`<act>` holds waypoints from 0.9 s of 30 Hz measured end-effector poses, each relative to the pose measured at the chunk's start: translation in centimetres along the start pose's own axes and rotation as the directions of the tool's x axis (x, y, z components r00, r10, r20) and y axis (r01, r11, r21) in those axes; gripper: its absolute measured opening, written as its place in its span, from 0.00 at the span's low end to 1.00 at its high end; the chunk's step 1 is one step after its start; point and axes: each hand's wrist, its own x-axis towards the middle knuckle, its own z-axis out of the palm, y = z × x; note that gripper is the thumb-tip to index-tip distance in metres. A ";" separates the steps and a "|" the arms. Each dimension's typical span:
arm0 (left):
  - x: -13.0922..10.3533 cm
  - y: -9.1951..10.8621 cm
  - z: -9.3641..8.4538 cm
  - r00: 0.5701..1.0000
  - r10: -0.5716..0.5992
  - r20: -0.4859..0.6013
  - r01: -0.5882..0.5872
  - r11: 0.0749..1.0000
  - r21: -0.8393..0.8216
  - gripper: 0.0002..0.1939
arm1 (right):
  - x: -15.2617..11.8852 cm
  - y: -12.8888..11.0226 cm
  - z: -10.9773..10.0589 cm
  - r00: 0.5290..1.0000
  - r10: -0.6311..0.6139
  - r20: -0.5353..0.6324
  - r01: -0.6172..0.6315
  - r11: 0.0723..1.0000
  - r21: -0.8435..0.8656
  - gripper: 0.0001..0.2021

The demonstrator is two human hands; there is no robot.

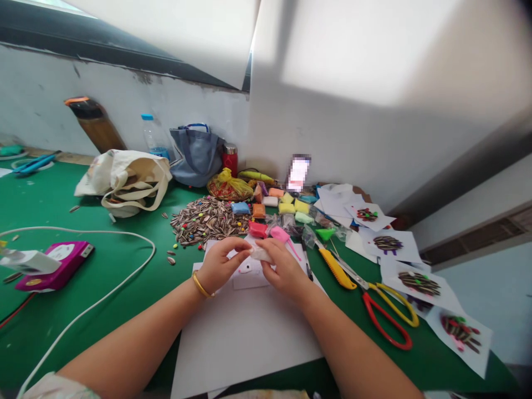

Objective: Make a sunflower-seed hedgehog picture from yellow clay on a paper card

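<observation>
Over the white paper (249, 332) my two hands meet in front of me. My right hand (288, 271) is closed around a small white packet of modelling clay (261, 254). My left hand (224, 263), with a gold bangle at the wrist, pinches with thumb and forefinger at the packet's left end; the fingertips partly hide that end. Just below the hands lies a small white card (249, 281) with a black-dotted white eye on it. A pink clay piece with a thin stick (280, 235) lies beyond my right hand.
Sunflower seeds (203, 221) lie heaped beyond my left hand, beside several coloured clay packets (286, 208). To the right are a yellow cutter (337, 270), scissors (386, 310) and seed-decorated cards (419, 282). A white cable (137, 260) loops at left. Bags (197, 155), bottles and a phone (298, 173) stand behind.
</observation>
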 end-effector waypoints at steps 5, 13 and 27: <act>-0.2 -0.1 0.3 1.000 -0.001 0.008 0.002 0.998 -0.060 0.07 | 0.1 -0.3 -0.1 1.000 0.012 0.004 -0.012 1.000 0.014 0.25; -0.4 -0.2 0.4 0.994 -0.109 -0.023 0.108 0.994 -0.019 0.07 | 0.0 -0.6 -0.1 0.999 0.017 0.030 -0.018 1.000 0.025 0.25; -0.3 0.5 0.5 0.979 0.197 0.049 -0.203 0.964 0.172 0.10 | -0.2 -0.2 0.4 0.999 0.029 0.034 -0.032 0.997 0.076 0.27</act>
